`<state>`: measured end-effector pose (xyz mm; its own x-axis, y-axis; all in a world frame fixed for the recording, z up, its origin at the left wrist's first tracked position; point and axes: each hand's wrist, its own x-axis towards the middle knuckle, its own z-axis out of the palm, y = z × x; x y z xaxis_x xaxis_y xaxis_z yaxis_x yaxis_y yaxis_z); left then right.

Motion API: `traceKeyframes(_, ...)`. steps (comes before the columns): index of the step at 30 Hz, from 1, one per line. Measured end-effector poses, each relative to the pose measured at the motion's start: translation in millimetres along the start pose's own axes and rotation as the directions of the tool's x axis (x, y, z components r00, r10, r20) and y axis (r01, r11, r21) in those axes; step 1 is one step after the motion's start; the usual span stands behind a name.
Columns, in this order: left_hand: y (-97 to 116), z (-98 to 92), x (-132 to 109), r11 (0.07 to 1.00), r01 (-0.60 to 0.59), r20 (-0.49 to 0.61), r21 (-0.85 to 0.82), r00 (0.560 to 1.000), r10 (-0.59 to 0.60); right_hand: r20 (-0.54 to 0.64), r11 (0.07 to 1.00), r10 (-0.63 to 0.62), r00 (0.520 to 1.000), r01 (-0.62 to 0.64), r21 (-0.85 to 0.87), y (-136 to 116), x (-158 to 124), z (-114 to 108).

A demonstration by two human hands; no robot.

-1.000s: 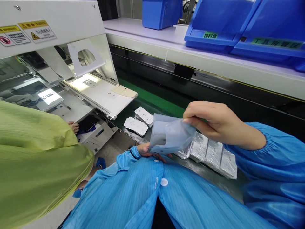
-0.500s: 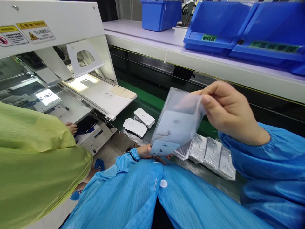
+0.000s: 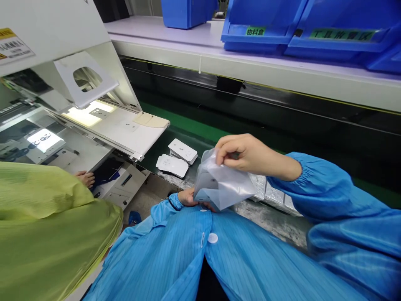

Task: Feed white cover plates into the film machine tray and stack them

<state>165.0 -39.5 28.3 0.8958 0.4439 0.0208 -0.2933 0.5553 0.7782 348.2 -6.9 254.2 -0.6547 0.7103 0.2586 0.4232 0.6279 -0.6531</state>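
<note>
My right hand (image 3: 247,154) pinches the top edge of a clear plastic bag (image 3: 227,188) that holds a white plate-like part (image 3: 205,186). My left hand (image 3: 189,197) sits low against my blue coat and grips the bottom of the bagged part; only a few of its fingers show. Just behind the bag, a row of bagged parts (image 3: 272,193) lies on the bench edge. Farther left, two small stacks of bare white plates (image 3: 178,156) rest on the dark belt surface.
A person in a green coat (image 3: 46,225) stands at my left, one hand (image 3: 85,177) at a white machine (image 3: 62,62) with an open tray (image 3: 125,125). A green conveyor (image 3: 188,123) runs behind. Blue bins (image 3: 282,25) stand on the far shelf.
My right hand came down from its raised position, pulling the bag lower over the white part. The view shifted up and to the right.
</note>
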Motion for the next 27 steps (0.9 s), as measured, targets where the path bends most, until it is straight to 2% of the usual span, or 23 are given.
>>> traceKeyframes(3,2,0.5,0,0.998,0.063,0.082,0.011,0.995,-0.064,0.066,0.99,0.12,0.991,-0.124,0.065,3,-1,2)
traceKeyframes(4,3,1.5,0,0.998,0.067,0.099,0.005,0.993,-0.067,0.04,0.986,0.149,0.988,-0.151,0.076,3,-1,1)
traceKeyframes(6,6,4.3,1,0.998,0.051,0.129,-0.026,0.99,-0.048,-0.088,0.987,0.158,0.984,-0.153,0.057,1,-4,-1)
traceKeyframes(8,8,6.3,3,0.998,0.027,0.151,-0.06,0.988,-0.018,-0.232,0.995,0.093,0.968,-0.1,-0.019,-3,-7,-2)
traceKeyframes(10,7,5.7,4,0.997,0.02,0.161,-0.073,0.987,-0.008,-0.322,0.992,0.0,0.947,-0.04,-0.12,-8,-12,-1)
traceKeyframes(17,0,-11.3,2,0.998,0.052,0.218,-0.044,0.975,-0.041,-0.349,0.919,-0.299,0.888,0.17,-0.355,-28,-19,-1)
traceKeyframes(22,6,-7.1,4,0.999,0.043,0.223,0.022,0.974,-0.046,-0.335,0.889,-0.344,0.877,0.188,-0.418,-45,-18,-13)
traceKeyframes(27,2,-1.4,8,0.999,-0.009,0.234,-0.041,0.972,0.019,-0.5,0.895,-0.307,0.81,0.066,-0.442,-51,-20,-27)
